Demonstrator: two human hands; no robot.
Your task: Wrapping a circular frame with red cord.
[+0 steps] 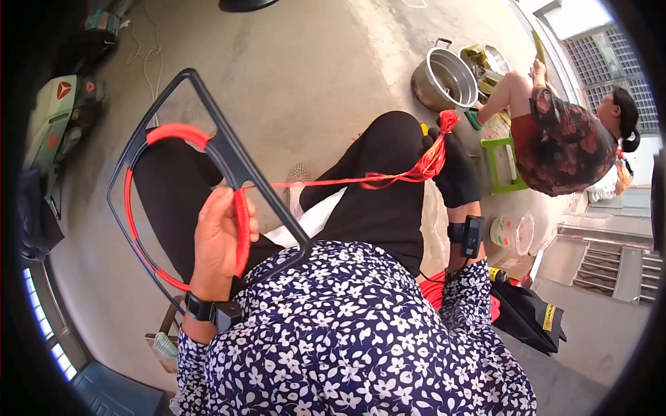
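Observation:
My bare left hand (220, 234) is closed around the red-wrapped side of a black frame (220, 161). The frame has a ring inside a wider angular outline, with glossy red cord wrapping (177, 132) along parts of the ring. From the ring beside my left fingers, a taut red strand (319, 182) runs right to a loose red cord bundle (433, 161). My right hand (456, 170), in a black glove, is closed against that bundle by my right knee; its fingers are partly hidden. The frame tilts above my left thigh.
A large metal pot (445, 80) stands ahead on the right. Near it a person (562, 142) sits on a green stool (505, 166). Beside my right arm are a clear tub (512, 234), a black bag (531, 315) and more red cord (433, 291). A vehicle (59, 125) stands far left.

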